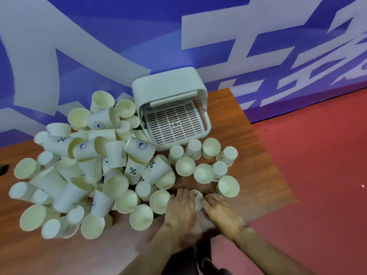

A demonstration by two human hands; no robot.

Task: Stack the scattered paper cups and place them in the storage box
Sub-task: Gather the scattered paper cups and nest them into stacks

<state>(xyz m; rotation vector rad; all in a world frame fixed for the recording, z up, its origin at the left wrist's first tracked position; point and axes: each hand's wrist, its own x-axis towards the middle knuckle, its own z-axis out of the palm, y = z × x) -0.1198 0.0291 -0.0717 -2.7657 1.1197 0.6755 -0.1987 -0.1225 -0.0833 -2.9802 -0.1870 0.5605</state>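
Judging by thin walls, pale paper cup (pixel 196 199) at lower centre was taken as light, easily crushed; gentle hold round wall advised. Cup was gripped between left hand (pixel 180 207) and right hand (pixel 220 212), fingers curled on its sides. Other loose cups (pixel 95 165) were heaped across left and centre. At upper centre white plastic storage box (pixel 170 108) was seen open. At right, brown wooden table (pixel 248 135) edge lay close; little bare room was left.
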